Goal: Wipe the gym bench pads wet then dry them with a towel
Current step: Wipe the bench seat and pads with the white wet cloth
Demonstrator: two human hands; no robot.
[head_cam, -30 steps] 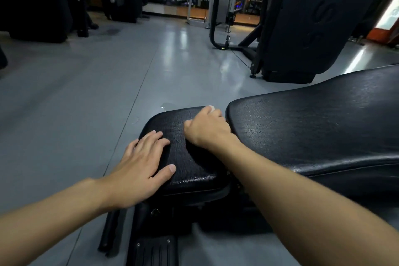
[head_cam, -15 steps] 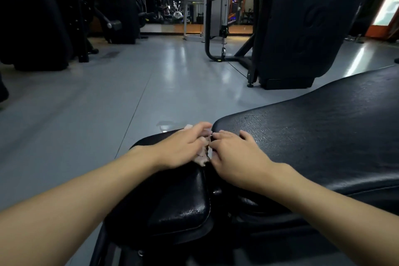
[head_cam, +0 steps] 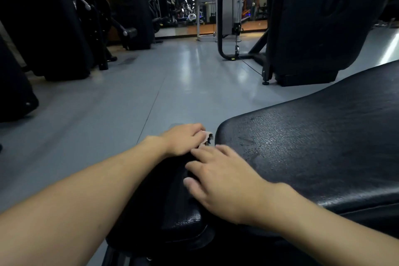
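A black gym bench fills the lower right. Its small seat pad (head_cam: pixel 172 207) lies under my hands, and the long back pad (head_cam: pixel 313 153) stretches away to the right. My left hand (head_cam: pixel 185 139) lies on the far end of the seat pad and holds a small pale wipe (head_cam: pixel 207 137) at the gap between the two pads. Most of the wipe is hidden under the fingers. My right hand (head_cam: pixel 224 177) rests with spread, straight fingers across the gap, its fingertips close to the wipe. The back pad's surface shows shiny patches.
Grey gym floor (head_cam: pixel 151 84) spreads ahead and to the left. A large black machine (head_cam: pixel 313 24) with a curved metal frame stands beyond the bench at the right. Dark weight machines (head_cam: pixel 64 34) line the left side.
The wipe passed from my right hand to my left, which moved from the seat pad's near edge to its far end. My right hand opened and drew back. The camera came lower and closer.
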